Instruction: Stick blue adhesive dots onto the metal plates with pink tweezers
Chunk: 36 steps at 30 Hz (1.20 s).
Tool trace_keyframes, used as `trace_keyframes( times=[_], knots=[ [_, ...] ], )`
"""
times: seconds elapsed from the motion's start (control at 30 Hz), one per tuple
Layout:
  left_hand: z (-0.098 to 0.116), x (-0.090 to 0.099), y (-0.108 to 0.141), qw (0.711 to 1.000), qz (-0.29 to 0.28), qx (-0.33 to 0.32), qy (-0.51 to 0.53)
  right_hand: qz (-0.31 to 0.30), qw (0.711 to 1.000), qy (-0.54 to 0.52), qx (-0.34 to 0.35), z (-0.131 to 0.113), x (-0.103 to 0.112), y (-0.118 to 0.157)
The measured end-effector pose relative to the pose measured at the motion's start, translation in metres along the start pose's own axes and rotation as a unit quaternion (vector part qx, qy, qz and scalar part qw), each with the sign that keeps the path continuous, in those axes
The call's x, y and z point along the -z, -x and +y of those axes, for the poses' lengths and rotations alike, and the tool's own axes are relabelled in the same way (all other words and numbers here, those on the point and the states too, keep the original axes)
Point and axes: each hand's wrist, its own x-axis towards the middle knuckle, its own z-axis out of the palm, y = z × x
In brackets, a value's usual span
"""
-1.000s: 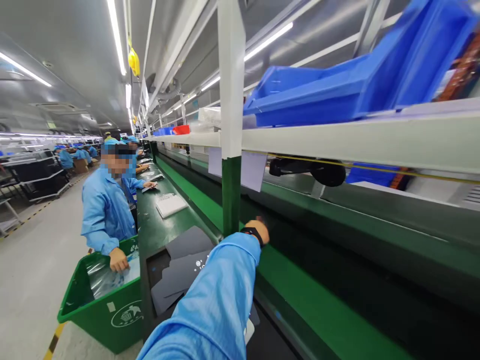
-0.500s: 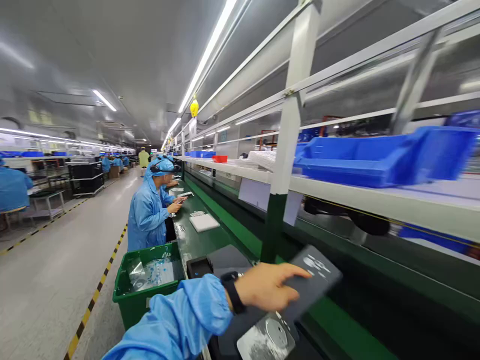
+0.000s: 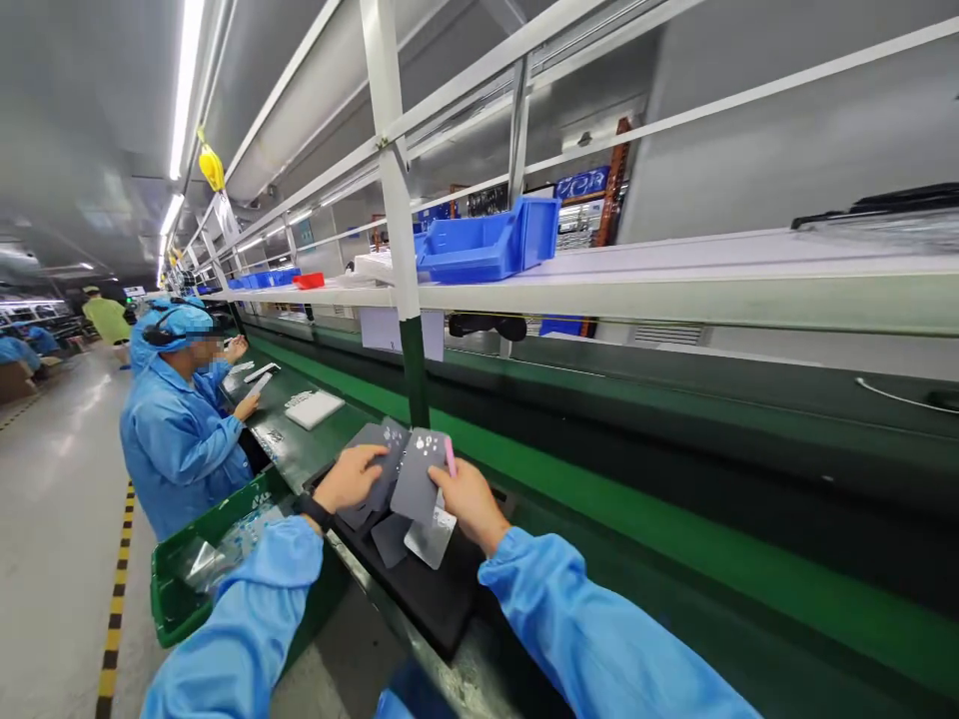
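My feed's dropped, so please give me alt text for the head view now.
A bare right hand holds a flat dark-grey rectangular panel with white marks above a flat black tray, while the left hand touches similar grey panels; a shiny silver rectangular plate lies below.

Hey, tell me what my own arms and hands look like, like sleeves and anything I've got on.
Both arms are in loose, wrinkled light-blue long sleeves. Your left hand is bare, with a black band around the wrist. Your right hand is bare too, and no band shows there. I can't make out any markings on the sleeves.
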Motion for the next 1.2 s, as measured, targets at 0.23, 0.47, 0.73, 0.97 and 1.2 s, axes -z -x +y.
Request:
trace_keyframes(
  times=[0.23,0.47,0.73,0.97,1.2],
  knots=[
    [-0.040,-0.049,0.025,0.996,0.073,0.045,-0.023,0.037,0.997,-0.027,-0.066,0.057,0.020,0.036],
    [0.003,-0.085,0.055,0.997,0.074,-0.007,0.037,-0.074,0.976,-0.193,-0.060,0.029,0.056,0.071],
    [0.015,-0.105,0.073,0.996,0.083,-0.013,0.027,0.006,0.985,-0.157,-0.067,0.027,0.109,0.102],
    [0.001,-0.117,0.079,0.997,0.010,0.013,-0.075,0.264,0.950,-0.105,-0.128,0.047,0.221,0.152],
    [0.012,-0.125,0.067,0.987,-0.047,0.035,-0.148,0.380,0.912,-0.082,-0.129,0.097,0.294,0.212]
  ],
)
